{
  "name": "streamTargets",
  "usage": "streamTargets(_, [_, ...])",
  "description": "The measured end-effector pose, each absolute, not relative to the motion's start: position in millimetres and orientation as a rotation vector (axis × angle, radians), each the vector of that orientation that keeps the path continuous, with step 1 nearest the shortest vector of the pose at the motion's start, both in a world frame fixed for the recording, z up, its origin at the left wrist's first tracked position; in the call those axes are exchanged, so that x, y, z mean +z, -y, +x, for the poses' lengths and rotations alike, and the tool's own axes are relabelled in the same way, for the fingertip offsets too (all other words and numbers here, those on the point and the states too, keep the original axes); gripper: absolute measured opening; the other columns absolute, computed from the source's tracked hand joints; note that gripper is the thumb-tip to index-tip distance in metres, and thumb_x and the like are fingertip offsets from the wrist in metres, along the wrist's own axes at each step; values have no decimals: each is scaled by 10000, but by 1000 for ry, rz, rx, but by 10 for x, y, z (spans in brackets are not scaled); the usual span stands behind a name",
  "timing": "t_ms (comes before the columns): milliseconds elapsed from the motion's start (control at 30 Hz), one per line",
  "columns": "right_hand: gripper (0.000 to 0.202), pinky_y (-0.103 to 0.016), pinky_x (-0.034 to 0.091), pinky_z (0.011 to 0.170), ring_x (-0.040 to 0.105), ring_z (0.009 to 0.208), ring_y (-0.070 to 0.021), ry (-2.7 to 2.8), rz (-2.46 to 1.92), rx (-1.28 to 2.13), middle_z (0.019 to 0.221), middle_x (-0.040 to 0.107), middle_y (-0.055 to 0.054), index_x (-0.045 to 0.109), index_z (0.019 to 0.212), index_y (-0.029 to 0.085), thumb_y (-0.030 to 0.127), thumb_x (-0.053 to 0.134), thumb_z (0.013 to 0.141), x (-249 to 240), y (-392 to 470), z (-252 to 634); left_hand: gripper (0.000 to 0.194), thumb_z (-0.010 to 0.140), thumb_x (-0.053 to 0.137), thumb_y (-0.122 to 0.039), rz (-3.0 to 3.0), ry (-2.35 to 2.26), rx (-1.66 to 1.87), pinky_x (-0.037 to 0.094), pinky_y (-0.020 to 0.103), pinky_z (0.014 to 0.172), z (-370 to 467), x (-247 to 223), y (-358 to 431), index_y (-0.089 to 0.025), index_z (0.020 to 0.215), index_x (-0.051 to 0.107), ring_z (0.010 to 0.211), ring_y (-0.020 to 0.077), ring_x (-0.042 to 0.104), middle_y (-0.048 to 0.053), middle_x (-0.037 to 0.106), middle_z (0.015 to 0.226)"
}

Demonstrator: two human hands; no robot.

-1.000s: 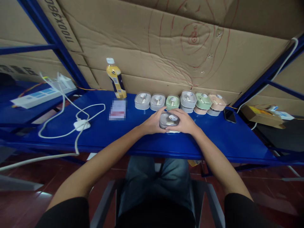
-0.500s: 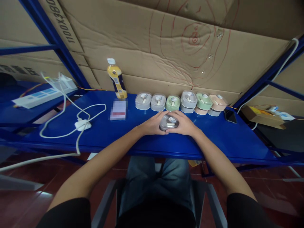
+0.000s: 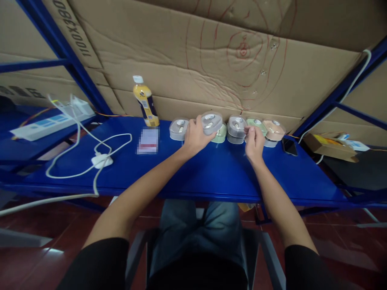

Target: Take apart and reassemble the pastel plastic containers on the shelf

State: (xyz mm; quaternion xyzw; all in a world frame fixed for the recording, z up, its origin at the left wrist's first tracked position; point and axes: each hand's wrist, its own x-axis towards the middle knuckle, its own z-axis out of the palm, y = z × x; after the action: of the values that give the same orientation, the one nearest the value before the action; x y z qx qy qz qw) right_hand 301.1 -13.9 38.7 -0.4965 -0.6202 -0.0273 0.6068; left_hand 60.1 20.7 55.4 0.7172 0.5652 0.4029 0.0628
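A grey clear-lidded box [image 3: 211, 123] is gripped by my left hand [image 3: 196, 136], raised over the row near the green box [image 3: 220, 134]. At the row's left end sits another grey box [image 3: 178, 129]. My right hand [image 3: 254, 144] is off the held box, its fingers drawn together in front of the stacked green box [image 3: 256, 125]; what they hold, if anything, is too small to tell. Beside it are a grey stack [image 3: 236, 129] and a peach box [image 3: 273, 129] on top of a grey one.
A yellow bottle [image 3: 146, 102] and a blurred card [image 3: 148, 141] lie left of the row. White cables with an adapter [image 3: 102, 161] spread over the blue table [image 3: 211, 181]. A black phone [image 3: 290, 147] lies at the right, near an open carton [image 3: 329, 147].
The grey box has gone from the table's middle up and back to the row in my left hand. My right hand has let go of it and moved right.
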Motion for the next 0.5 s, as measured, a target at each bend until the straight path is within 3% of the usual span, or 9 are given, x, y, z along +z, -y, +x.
streamTargets(200, [572,-565,567,969,686,963,-297,1498,-1238,-136,933,714,-109,722,987,240,624,311,1094,360,136,3000,869,934,780,-476,2242,-1933,982,472,489,1104,1244,702,-404,24,1529,392,1330,439,566,330,560,1402])
streamTargets(500, [570,-570,552,1005,673,998,-300,1545,-1278,-86,965,704,-116,733,1041,236,602,300,1100,333,122,2995,753,1048,485,-536,2217,-1889,1022,412,535,1144,1344,627,-447,6,1560,384,1359,460,528,333,533,1442])
